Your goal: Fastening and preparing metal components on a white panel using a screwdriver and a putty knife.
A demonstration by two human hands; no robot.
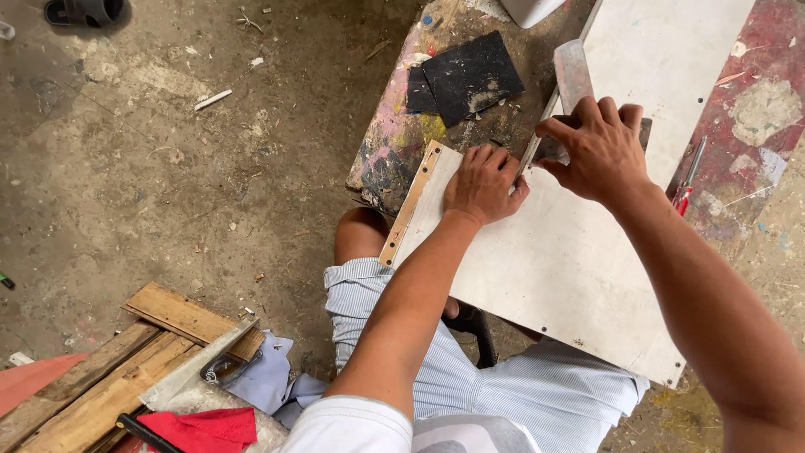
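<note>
A putty knife (573, 80) is gripped in the closed right hand (597, 149), blade ahead of it on the white board (570, 260). The left hand (484, 183) is pressed flat, open, on the board just beside it. Black sandpaper (466, 77) is seen on the counter (394, 147) beyond the left hand.

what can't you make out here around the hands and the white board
Head view only:
- The flat tool under the right hand: its handle is covered by the fingers.
- The left hand lies flat on the white board, hiding what is under the palm.
- The white container is cut off by the top edge.
</note>
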